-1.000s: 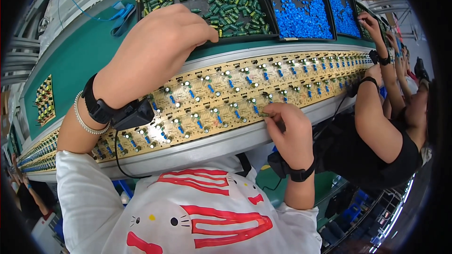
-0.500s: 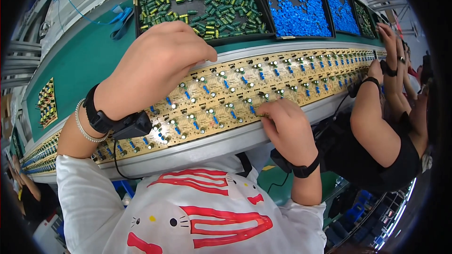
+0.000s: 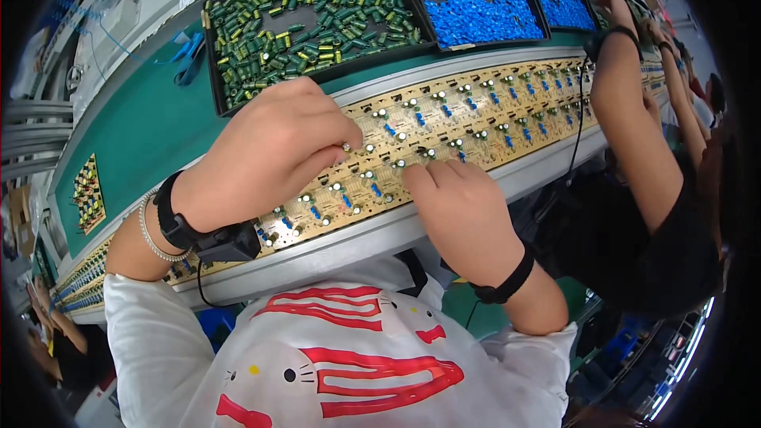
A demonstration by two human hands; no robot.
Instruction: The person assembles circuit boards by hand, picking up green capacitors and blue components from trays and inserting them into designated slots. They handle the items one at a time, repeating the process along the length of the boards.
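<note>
A long strip of tan circuit boards (image 3: 507,143) runs across in front of me, set with white-topped green capacitors and blue parts in rows. My left hand (image 3: 273,154) hovers over it, thumb and fingers pinching a small capacitor (image 3: 346,148) whose pale end shows. To the right, my right hand (image 3: 464,210) rests at the boards with its fingers bent together beside a capacitor in the near row. Whatever its fingertips hold, if anything, is hidden under them. Behind my left hand stands a black tray of loose green capacitors (image 3: 246,51).
Black trays of blue parts (image 3: 476,0) stand farther right. A metal rail (image 3: 380,226) borders the boards on my side. On the green mat (image 3: 135,127) lies a small populated board (image 3: 89,194). A co-worker's arm (image 3: 626,103) reaches across at the right.
My left hand has come from beside the tray down toward the boards' middle. My right hand has shifted slightly left. The co-worker's arm has lifted toward the far trays, and the view has shifted.
</note>
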